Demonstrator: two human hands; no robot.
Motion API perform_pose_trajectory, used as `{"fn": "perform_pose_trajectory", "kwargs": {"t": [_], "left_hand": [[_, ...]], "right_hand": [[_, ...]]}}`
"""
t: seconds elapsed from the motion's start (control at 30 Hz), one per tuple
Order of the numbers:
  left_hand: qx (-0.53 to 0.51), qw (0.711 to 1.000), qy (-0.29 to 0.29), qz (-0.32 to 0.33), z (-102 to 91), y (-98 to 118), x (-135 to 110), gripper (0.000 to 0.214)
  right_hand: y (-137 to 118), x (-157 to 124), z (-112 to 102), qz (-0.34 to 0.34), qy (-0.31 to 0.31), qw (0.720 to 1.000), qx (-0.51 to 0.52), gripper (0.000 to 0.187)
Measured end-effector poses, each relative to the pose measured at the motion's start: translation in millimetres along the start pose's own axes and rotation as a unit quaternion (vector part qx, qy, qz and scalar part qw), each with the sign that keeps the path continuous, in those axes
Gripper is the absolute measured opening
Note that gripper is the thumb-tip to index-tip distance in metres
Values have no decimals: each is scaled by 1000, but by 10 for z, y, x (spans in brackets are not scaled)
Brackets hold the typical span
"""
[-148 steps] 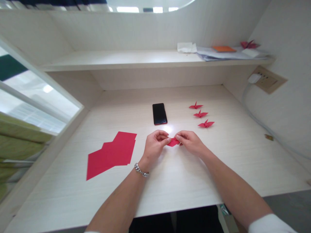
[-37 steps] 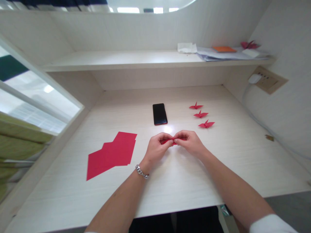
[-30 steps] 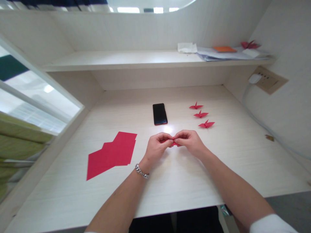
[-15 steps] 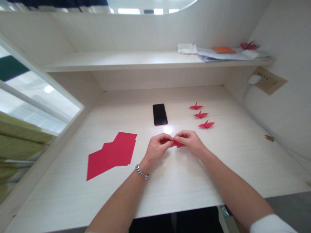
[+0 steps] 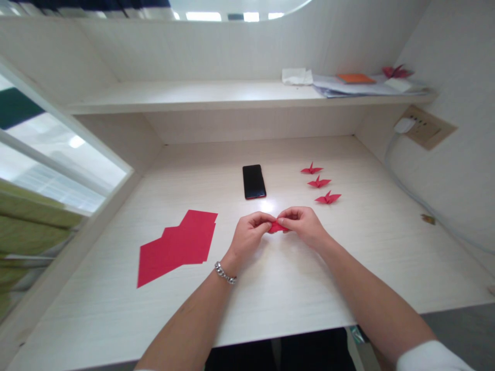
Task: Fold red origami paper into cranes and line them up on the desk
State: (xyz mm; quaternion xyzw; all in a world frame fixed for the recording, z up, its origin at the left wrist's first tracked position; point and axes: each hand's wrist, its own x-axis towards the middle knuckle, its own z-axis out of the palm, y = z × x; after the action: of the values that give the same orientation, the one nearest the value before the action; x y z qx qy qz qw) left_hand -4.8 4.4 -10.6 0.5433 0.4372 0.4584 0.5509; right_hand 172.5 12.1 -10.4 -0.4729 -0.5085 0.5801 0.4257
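My left hand (image 5: 249, 236) and my right hand (image 5: 303, 224) meet over the middle of the white desk (image 5: 270, 288), fingers pinched on a small folded red paper piece (image 5: 277, 227) held between them just above the surface. Most of the piece is hidden by my fingers. A silver bracelet (image 5: 225, 272) is on my left wrist. A fanned stack of flat red paper sheets (image 5: 180, 244) lies to the left of my hands. Three folded red paper cranes (image 5: 320, 182) stand in a row to the upper right.
A black phone (image 5: 254, 181) lies face up behind my hands. The shelf (image 5: 193, 95) above holds white papers (image 5: 348, 85), an orange card (image 5: 356, 78) and another red crane (image 5: 397, 71). A wall socket with a white plug (image 5: 404, 125) and cable is at right.
Over the last seconds my hands drew closer together and kept working the red piece between the fingertips; it shows a little more now. Nothing else on the desk moved.
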Motion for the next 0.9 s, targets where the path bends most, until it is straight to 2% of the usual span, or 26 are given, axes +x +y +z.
{"fn": "perform_pose_trajectory", "kwargs": {"t": [0.23,0.4,0.6,0.9], "left_hand": [[-19,1000,16,-5,37,8,-4,20],[-34,999,36,14,46,14,-11,27],[-25,999,45,10,20,-16,3,29],[-37,998,53,-15,10,-32,15,31]], "right_hand": [[13,-15,61,-38,15,999,2,26],[17,-15,102,-66,34,997,8,30],[-14,-13,82,-17,18,999,23,32],[40,14,8,-3,7,1000,-13,29]]}}
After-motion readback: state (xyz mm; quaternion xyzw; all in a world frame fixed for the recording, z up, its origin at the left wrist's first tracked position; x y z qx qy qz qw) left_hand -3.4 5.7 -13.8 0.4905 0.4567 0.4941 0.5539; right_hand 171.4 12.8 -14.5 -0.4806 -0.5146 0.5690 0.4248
